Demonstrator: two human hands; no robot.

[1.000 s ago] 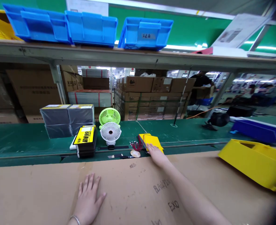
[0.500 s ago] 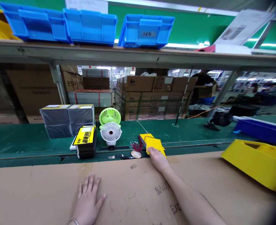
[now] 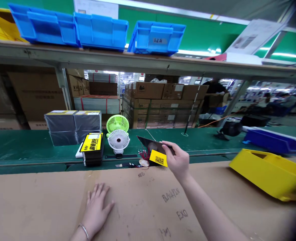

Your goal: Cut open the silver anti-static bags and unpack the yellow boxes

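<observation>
My right hand (image 3: 176, 160) is closed on the edge of a thin dark card (image 3: 156, 144), held tilted above the green bench. Just below it is a yellow card with a QR code (image 3: 158, 158); whether my fingers also hold this one I cannot tell. Red wires with white ends (image 3: 143, 154) lie left of the cards, close to a small pale round piece (image 3: 144, 162). My left hand (image 3: 97, 209) rests flat on the cardboard sheet (image 3: 50, 201), fingers stretched out, holding nothing.
On the green bench stand a white fan (image 3: 118, 140), a green fan (image 3: 118, 124), a stack of yellow-topped black packs (image 3: 92, 149) and grey wrapped boxes (image 3: 62, 129). A yellow bin (image 3: 261, 174) sits at right. Blue bins (image 3: 155, 36) line the shelf above.
My right hand has risen from the yellow cards, lifting one so a dark face shows. A QR-coded yellow face is now visible. My left hand stays flat on the cardboard.
</observation>
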